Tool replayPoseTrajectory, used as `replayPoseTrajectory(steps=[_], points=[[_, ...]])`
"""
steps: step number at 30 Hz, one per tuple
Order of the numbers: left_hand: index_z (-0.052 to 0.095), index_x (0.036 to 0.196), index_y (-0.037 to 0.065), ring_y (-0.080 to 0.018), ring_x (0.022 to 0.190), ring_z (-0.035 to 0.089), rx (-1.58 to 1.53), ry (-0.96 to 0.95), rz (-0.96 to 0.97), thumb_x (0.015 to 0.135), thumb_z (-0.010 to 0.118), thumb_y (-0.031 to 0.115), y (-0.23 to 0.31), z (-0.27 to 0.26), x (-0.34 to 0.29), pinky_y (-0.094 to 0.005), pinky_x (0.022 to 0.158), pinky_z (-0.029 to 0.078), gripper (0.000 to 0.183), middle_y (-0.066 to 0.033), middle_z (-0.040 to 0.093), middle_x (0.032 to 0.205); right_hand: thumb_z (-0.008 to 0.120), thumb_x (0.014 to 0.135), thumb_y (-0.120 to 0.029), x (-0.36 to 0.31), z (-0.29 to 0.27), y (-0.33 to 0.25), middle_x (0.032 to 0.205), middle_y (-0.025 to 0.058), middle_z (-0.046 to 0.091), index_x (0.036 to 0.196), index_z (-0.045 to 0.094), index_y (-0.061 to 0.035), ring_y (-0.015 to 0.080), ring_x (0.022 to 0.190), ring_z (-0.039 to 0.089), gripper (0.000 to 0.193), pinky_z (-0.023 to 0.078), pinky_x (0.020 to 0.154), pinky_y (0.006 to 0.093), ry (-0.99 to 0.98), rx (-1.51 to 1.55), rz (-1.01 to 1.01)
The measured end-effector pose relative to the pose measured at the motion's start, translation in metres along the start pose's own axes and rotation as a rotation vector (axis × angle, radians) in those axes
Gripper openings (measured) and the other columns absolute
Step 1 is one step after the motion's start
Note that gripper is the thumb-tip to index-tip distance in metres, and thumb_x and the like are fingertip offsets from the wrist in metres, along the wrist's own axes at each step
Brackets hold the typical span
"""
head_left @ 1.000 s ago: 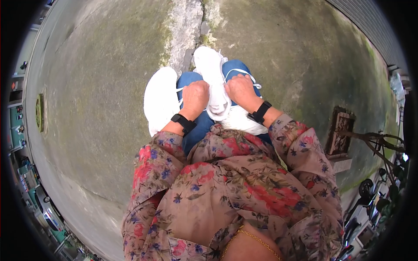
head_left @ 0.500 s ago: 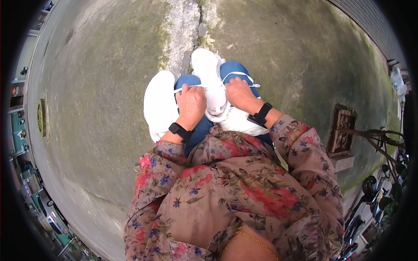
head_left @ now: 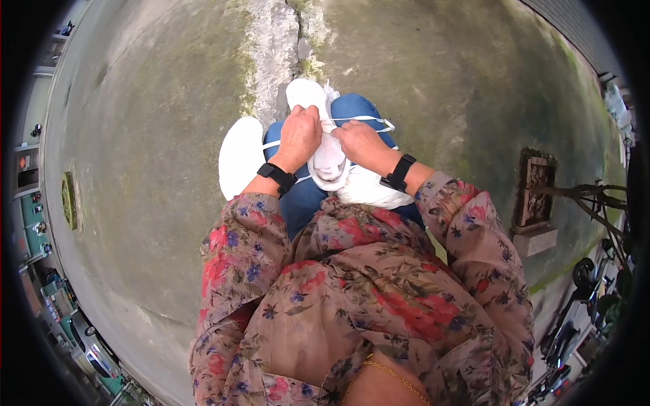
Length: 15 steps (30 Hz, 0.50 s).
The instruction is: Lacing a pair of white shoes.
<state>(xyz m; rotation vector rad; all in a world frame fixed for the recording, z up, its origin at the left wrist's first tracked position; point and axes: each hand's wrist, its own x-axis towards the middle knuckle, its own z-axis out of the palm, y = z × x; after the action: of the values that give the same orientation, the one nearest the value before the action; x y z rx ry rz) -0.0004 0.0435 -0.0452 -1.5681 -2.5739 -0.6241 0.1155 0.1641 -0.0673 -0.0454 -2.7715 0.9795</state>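
A white sneaker [head_left: 329,164] lies lengthwise between my knees, with its laces undone across it. My left hand [head_left: 300,137] is closed in a pinch over the sneaker's left side, holding a white shoelace [head_left: 271,145] that runs out beside it over my blue trouser leg. Pinched at the sneaker's right edge, my right hand [head_left: 363,143] holds the other white shoelace [head_left: 371,118], whose end loops across my right knee. The exact grip of the fingertips is partly hidden. Both wrists wear black bands.
A smooth white rounded thing [head_left: 240,160] sits beside my left knee; its kind is unclear. Crumpled white material [head_left: 374,187] rests on my right thigh. Around me is mossy concrete ground [head_left: 162,162]. At right stand a brick-edged planter [head_left: 535,193] with a branching trunk and parked motorbikes [head_left: 575,318].
My left hand has moved up and right, from over my left knee to the sneaker. My right hand has shifted slightly left, drawing the laces across the shoe.
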Motion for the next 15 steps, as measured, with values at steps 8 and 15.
replayPoseTrajectory(steps=[8,15], points=[[0.058,0.087,-0.001,-0.0071,0.068,0.053,-1.086,-0.259,-0.590,0.077,0.060,0.001,-0.002,-0.018,0.030,-0.0204,0.059,0.044,0.010,-0.0026,0.059,0.078,0.055,0.072,-0.011,0.018,-0.019,-0.009,0.082,0.0084,0.053,0.073,0.060,-0.0053,0.0244,0.084,0.050,0.008,0.039,0.070,0.0373,-0.029,-0.240,-0.235],[0.057,0.086,0.000,-0.0089,0.067,0.054,-0.993,-0.379,-0.614,0.075,0.063,0.001,0.010,-0.019,0.042,-0.0217,0.060,0.044,0.012,-0.0022,0.059,0.076,0.044,0.091,-0.023,0.026,-0.144,-0.068,0.074,-0.0005,0.043,0.092,0.050,-0.0022,0.0117,0.069,0.046,0.022,0.041,0.070,0.0276,0.404,1.332,0.083]])
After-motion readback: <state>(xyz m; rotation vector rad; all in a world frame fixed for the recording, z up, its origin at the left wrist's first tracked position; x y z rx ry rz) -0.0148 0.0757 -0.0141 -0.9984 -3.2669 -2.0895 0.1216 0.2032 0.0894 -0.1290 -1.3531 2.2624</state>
